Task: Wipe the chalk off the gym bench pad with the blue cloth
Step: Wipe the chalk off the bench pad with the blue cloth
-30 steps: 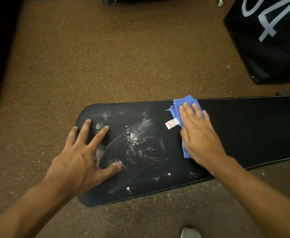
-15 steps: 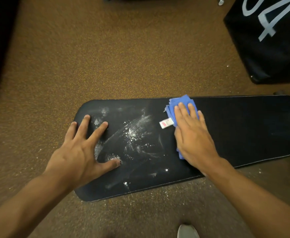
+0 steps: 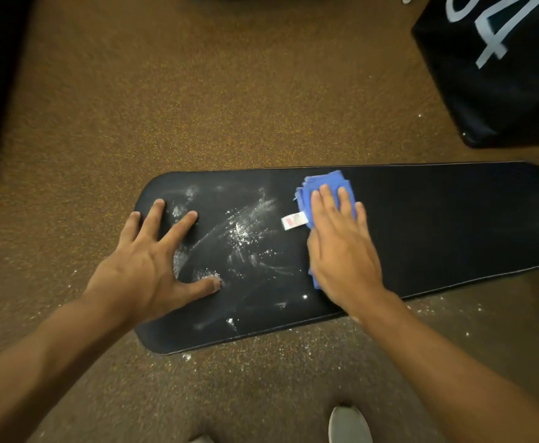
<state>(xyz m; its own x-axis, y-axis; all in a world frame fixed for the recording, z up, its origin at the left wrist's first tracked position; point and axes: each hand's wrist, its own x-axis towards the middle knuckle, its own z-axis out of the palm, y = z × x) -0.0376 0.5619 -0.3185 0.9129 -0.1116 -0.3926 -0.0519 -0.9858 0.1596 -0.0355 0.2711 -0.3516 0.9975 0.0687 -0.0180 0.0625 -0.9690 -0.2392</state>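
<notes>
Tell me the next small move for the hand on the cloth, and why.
Probably slide the right hand leftward, pressing the blue cloth flat across the chalk. The white smears lie just left of the cloth on the bench pad, while the left hand braces the pad's end.

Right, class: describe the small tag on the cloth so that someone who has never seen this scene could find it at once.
Start at the long black bench pad lying on the brown floor. Near its middle the right hand presses a folded blue cloth flat. The tag sticks out from the cloth's left edge toward the chalk smears: a small white rectangle with a red mark.
</notes>
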